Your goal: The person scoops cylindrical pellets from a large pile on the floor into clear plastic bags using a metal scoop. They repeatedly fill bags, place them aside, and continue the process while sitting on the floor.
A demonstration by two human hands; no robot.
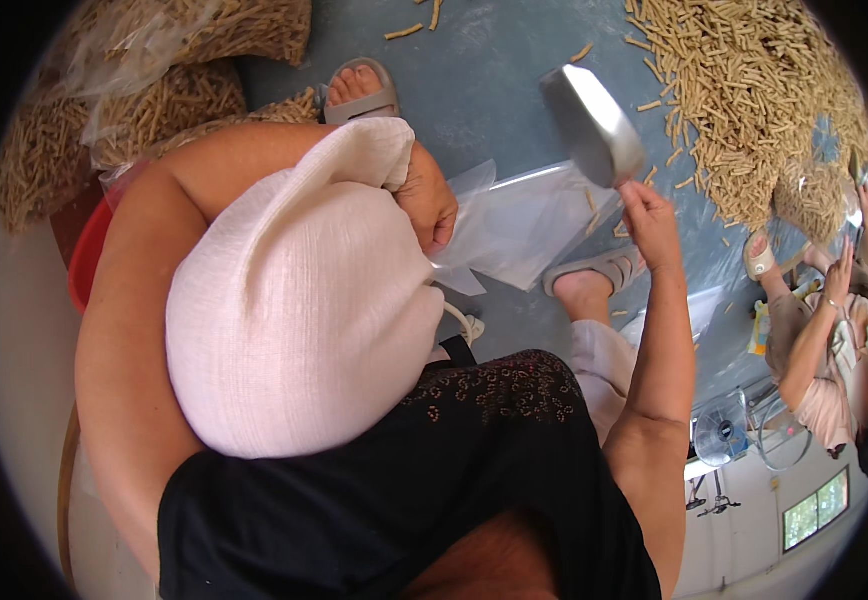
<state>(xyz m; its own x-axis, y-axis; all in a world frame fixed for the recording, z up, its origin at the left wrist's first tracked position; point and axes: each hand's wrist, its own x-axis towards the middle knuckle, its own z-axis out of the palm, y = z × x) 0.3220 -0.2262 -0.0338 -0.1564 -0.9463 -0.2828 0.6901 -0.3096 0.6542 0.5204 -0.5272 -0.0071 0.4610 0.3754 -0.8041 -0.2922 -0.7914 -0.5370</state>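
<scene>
My right hand (pixel 652 225) is raised over the floor, its fingers closed on the end of a shiny metal scoop (pixel 592 125). The scoop's curved back faces up, so its inside is hidden. My left arm reaches around my bent knee in pale pink trousers (pixel 299 320). Beyond the knee, my left hand (pixel 428 208) is closed at the edge of a clear plastic bag (pixel 529 225). That bag spreads flat across the floor between my feet. A few tan sticks lie on and beside it. My knee partly hides the left wrist.
A large heap of short tan sticks (pixel 744 100) covers the floor at far right. Clear bags full of sticks (pixel 179 105) stand at far left, near a red tub (pixel 92 250). Another person (pixel 829 345) sits at right, by a filled bag (pixel 812 197) and a fan (pixel 721 430).
</scene>
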